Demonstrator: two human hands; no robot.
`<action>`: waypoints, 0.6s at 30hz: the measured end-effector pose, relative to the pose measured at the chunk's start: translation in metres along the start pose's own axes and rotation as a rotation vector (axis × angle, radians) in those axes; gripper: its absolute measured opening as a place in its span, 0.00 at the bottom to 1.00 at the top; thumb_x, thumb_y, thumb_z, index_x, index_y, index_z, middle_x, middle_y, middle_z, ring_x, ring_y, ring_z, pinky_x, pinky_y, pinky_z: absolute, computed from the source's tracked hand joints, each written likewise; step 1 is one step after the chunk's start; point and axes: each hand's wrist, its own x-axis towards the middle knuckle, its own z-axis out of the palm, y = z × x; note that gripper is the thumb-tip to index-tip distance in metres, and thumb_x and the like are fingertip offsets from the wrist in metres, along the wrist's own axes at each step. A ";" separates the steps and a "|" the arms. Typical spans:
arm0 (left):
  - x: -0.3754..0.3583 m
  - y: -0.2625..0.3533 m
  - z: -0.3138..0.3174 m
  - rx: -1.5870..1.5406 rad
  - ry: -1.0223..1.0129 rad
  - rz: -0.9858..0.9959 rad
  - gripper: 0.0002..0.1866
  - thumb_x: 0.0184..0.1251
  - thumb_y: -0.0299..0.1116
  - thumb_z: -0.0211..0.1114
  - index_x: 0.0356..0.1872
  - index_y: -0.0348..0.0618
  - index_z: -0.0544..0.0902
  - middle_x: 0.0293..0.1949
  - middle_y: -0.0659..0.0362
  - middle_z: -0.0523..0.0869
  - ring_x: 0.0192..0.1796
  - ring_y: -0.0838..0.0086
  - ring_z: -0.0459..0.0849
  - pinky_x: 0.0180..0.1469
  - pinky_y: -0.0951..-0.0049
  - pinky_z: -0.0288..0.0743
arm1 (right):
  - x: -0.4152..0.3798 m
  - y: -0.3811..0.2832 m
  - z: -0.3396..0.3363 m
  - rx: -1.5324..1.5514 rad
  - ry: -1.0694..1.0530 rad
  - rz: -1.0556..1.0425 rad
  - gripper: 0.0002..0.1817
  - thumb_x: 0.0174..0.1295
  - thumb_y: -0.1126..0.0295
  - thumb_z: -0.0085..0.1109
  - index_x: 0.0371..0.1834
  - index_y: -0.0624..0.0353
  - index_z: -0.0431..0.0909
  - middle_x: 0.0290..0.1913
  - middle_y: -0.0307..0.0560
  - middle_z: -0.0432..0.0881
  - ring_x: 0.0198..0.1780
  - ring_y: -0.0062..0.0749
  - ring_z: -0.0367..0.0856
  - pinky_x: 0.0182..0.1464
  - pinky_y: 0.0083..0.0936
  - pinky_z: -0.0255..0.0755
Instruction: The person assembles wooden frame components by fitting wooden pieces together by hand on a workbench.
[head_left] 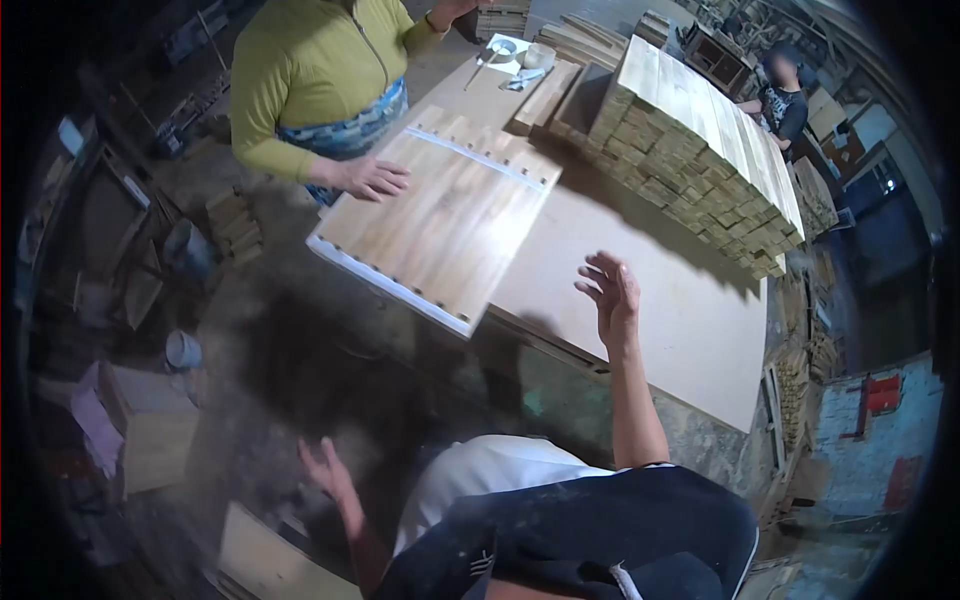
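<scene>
My right hand [614,295] is raised above the pale table board [680,340], its fingers slightly bent and apart, holding nothing. Low on the left, my left hand [328,470] hangs over the floor, fingers spread and nothing in it. Between my hands and a co-worker lies a wooden panel [440,220] on the table, with a whitish strip [390,285] along its near end and another across its far part. Dark notches or pegs line both strips. Neither of my hands touches the panel. The co-worker's hand [375,178] rests on its left edge.
A large stack of wooden strips [690,160] stands along the table's far side. Behind the panel are a brush [482,68], a small bowl [503,47] and a cup [540,57]. Another person [783,105] stands far right. A bucket [184,350] and box [155,420] sit at left.
</scene>
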 end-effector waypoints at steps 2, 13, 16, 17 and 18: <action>0.073 0.031 0.037 -0.383 -0.146 -0.040 0.31 0.75 0.43 0.63 0.70 0.34 0.70 0.66 0.45 0.75 0.64 0.59 0.77 0.69 0.61 0.67 | 0.012 0.056 -0.017 -0.035 0.225 0.060 0.30 0.73 0.49 0.52 0.65 0.64 0.71 0.61 0.55 0.76 0.61 0.40 0.79 0.57 0.41 0.78; 0.341 0.218 0.207 -0.587 -0.776 0.361 0.14 0.78 0.33 0.57 0.52 0.34 0.84 0.46 0.55 0.88 0.47 0.72 0.86 0.52 0.71 0.79 | 0.054 0.140 0.043 -0.298 0.270 -0.214 0.40 0.73 0.48 0.47 0.78 0.67 0.55 0.78 0.58 0.59 0.80 0.45 0.54 0.80 0.38 0.45; 0.324 0.244 0.244 -0.581 -0.914 0.507 0.09 0.73 0.25 0.59 0.44 0.32 0.86 0.40 0.57 0.88 0.39 0.77 0.85 0.44 0.76 0.79 | 0.050 0.127 0.051 -0.169 0.320 -0.194 0.41 0.74 0.51 0.46 0.78 0.72 0.50 0.77 0.64 0.58 0.79 0.46 0.57 0.79 0.38 0.48; 0.319 0.246 0.253 -0.545 -0.938 0.564 0.09 0.71 0.24 0.59 0.44 0.31 0.86 0.40 0.57 0.88 0.40 0.77 0.85 0.44 0.76 0.79 | 0.049 0.118 0.060 -0.155 0.333 -0.157 0.42 0.73 0.48 0.46 0.79 0.70 0.50 0.78 0.62 0.58 0.79 0.46 0.56 0.80 0.39 0.47; 0.313 0.264 0.248 -0.495 -0.942 0.606 0.11 0.67 0.21 0.59 0.46 0.29 0.85 0.41 0.55 0.88 0.42 0.75 0.86 0.47 0.75 0.79 | 0.047 0.112 0.065 -0.141 0.348 -0.115 0.43 0.73 0.45 0.46 0.79 0.68 0.50 0.78 0.61 0.57 0.80 0.46 0.54 0.80 0.39 0.46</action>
